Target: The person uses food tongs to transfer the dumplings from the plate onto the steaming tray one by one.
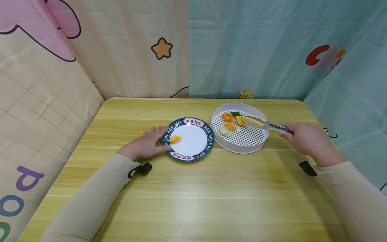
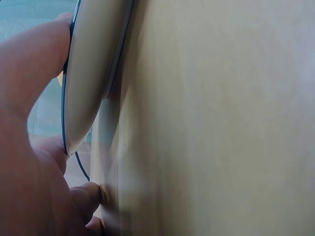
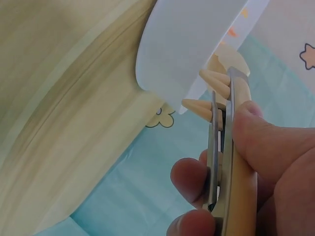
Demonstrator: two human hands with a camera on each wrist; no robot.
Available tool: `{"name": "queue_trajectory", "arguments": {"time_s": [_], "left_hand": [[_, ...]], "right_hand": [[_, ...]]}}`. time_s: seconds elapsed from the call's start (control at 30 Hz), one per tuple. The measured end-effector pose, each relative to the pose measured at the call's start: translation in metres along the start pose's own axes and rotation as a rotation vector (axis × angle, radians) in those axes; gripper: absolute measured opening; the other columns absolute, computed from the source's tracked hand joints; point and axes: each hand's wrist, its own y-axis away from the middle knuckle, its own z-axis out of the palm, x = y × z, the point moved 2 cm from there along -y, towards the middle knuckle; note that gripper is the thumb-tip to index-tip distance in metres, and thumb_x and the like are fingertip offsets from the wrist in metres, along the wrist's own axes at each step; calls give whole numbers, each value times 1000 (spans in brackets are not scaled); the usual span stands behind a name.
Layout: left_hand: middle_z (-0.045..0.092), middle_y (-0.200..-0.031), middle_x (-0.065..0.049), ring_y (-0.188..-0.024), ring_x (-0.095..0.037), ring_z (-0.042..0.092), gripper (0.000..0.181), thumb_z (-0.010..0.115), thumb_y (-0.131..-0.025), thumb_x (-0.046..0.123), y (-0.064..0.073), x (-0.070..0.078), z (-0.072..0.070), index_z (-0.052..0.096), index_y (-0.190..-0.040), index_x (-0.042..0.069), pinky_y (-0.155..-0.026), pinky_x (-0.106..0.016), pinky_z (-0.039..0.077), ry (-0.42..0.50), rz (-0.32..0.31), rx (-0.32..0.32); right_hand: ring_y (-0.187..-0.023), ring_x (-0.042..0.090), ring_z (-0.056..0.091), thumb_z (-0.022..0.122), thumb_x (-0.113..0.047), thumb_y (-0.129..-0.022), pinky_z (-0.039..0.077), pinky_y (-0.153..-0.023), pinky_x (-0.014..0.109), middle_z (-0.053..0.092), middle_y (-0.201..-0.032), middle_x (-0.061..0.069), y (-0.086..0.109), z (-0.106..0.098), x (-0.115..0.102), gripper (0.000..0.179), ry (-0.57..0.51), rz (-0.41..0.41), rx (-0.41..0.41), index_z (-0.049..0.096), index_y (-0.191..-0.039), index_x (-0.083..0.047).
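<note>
My left hand (image 1: 148, 143) rests at the left side of a white plate (image 1: 193, 141) with a dark patterned rim, thumb and fingers spread along the edge. A yellow dumpling-shaped piece (image 1: 174, 139) lies on the plate near that hand. My right hand (image 1: 311, 141) grips metal tongs (image 1: 276, 127) with pale scalloped tips, which reach over a white perforated steamer basket (image 1: 240, 149). The tips are right at a yellow dumpling (image 1: 240, 120). Around it in the basket lie an orange dumpling (image 1: 227, 117), a green piece (image 1: 235, 114), another yellow dumpling (image 1: 230, 126) and a whitish one (image 1: 224, 131).
Plate and basket stand side by side on a wooden table (image 1: 193, 195), toward its back edge. Printed curtains (image 1: 242, 50) hang behind the table and at both sides. A black wrist camera (image 1: 144, 168) is strapped to the left wrist.
</note>
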Motion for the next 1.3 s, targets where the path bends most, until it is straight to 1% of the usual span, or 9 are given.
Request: {"name": "queue_trajectory", "arguments": {"time_s": [0.2,0.43,0.53,0.67,0.73,0.8,1.07,1.13,1.3], "left_hand": [[10,-179,-8,-165,-39,2,103,53,-91,83,1,1,-1,8,-170,36,-131,-65,9,8,-8,-6],[11,-179,-10,-165,-41,3,105,53,-90,85,1,0,0,8,-171,35,-131,-66,9,4,-11,-6],[11,-179,-11,-165,-42,4,105,52,-90,84,1,0,0,8,-171,33,-131,-66,9,2,-9,-6],[11,-179,-10,-165,-42,3,105,53,-90,84,1,1,0,9,-171,34,-131,-66,9,7,-13,-5],[11,-179,-10,-165,-42,4,105,53,-90,84,2,1,-1,9,-171,34,-131,-66,9,6,-12,-3],[11,-179,-10,-165,-42,4,105,53,-90,84,2,1,-1,9,-171,34,-130,-67,10,4,-13,-1],[11,-179,-10,-165,-42,4,105,53,-90,85,3,2,-1,8,-171,35,-130,-67,10,5,-9,4],[11,-179,-10,-165,-42,4,104,53,-90,84,3,2,-1,8,-171,35,-130,-67,10,6,-10,4],[12,-178,-11,-165,-42,4,104,53,-91,83,2,2,-1,8,-171,34,-131,-66,9,-1,-11,3]], "right_hand": [[-65,22,50,65,-35,-105,37,-58,35,48,-66,0,-3,-1,1,28,32,-34,-2,58,-90,-13],[-65,22,49,66,-34,-105,36,-58,35,47,-66,0,-4,-1,1,28,30,-36,-23,57,-88,-13],[-68,24,53,66,-33,-104,42,-60,39,56,-71,3,-4,-2,1,25,34,-21,-34,63,-99,-9],[-79,32,63,66,-34,-104,52,-68,49,73,-97,19,-4,-5,2,42,37,12,-47,66,-129,-1],[-84,36,66,66,-34,-104,54,-70,53,74,-111,26,-3,-6,1,50,36,19,-43,62,-139,2],[-86,37,67,65,-34,-104,55,-71,54,73,-115,28,-3,-8,-1,53,29,14,-33,60,-142,2],[-77,26,59,65,-39,-105,46,-61,40,69,-87,8,-6,-19,-31,42,-26,-23,-15,64,-133,-7],[-77,26,59,66,-38,-104,46,-61,40,71,-89,8,-7,-21,-43,43,-36,-47,-3,64,-134,-8],[-82,27,64,70,-36,-102,54,-73,48,77,-103,12,-12,-23,-71,50,-42,-125,29,64,-140,-4]]}}
